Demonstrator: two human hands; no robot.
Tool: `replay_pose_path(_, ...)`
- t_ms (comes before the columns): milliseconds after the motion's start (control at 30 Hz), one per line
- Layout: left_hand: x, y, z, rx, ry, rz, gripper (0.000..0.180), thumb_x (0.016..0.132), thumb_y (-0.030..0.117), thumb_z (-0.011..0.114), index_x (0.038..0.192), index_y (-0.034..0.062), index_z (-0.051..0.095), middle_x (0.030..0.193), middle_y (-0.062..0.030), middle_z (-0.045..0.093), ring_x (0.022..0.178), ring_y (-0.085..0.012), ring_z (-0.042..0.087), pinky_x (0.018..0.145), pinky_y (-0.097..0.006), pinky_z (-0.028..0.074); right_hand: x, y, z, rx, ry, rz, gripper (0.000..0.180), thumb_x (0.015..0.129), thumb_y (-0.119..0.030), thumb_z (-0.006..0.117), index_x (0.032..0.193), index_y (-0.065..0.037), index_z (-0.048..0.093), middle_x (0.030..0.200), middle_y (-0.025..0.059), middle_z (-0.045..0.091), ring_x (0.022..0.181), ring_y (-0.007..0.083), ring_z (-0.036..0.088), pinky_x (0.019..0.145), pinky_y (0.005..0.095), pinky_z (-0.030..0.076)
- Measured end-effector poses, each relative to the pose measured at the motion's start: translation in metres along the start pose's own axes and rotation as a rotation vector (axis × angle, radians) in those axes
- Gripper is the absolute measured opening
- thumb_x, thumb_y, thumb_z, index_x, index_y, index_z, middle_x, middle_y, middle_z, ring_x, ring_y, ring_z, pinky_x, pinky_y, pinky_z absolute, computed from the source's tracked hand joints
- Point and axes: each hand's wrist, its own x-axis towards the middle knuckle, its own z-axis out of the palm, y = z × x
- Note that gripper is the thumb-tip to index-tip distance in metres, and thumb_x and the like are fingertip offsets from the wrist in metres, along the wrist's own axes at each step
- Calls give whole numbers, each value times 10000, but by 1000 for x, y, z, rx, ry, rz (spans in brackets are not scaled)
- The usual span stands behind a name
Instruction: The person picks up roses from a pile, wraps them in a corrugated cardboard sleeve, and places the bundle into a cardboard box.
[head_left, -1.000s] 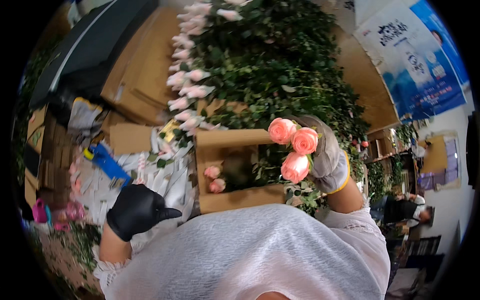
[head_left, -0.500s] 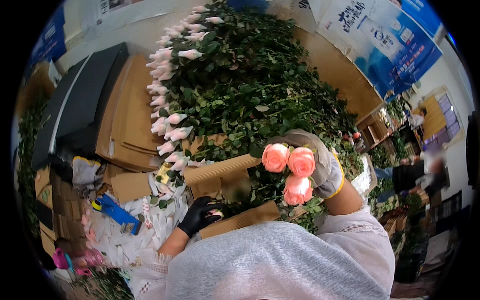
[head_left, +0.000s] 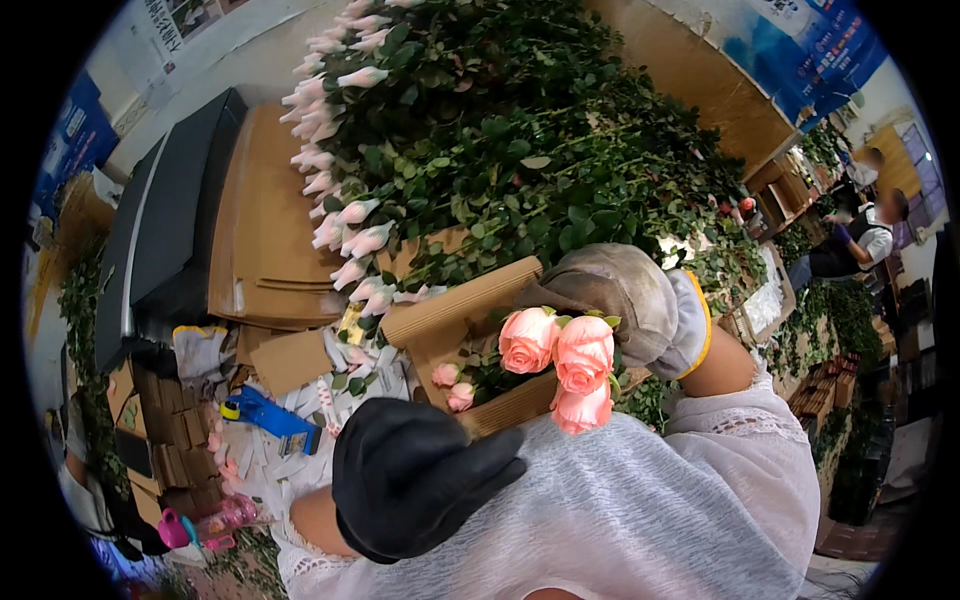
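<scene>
Raised close in front of me, my left hand wears a black glove; its fingers stretch toward the right with nothing visible in them. My right hand, in a soiled grey glove with a yellow cuff edge, is closed around three pink roses. Their blooms face me, and the stems are hidden behind the glove. Beneath the blooms lies a corrugated cardboard wrap with its sides standing up. Two smaller pink roses rest inside it, just beyond my left hand.
A large pile of leafy stems fills the far side, with sleeved rosebuds along its left edge. Flat cardboard sheets, a blue tape dispenser and a pink bottle are at left. A co-worker is at far right.
My left hand has left the rose in the cardboard wrap and risen toward me and to the right. The roses in my right hand have shifted slightly left and down.
</scene>
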Motion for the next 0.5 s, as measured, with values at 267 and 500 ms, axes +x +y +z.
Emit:
replay_pose_path(267,13,6,20,100,85,-58,394,650,223,831,1025,191,715,804,44,554,721,-176,522,642,-328,420,-2,15,19,55,66,-65,536,661,-306,752,1100,-12,660,951,160,674,847,320,645,777,380,516)
replay_pose_path(500,12,3,24,97,35,-102,420,664,188,795,1073,188,701,831,32,542,783,-196,517,687,-344,418,12,0,9,-23,22,-97,493,705,-310,686,1113,-33,668,910,159,666,844,338,640,746,396,507)
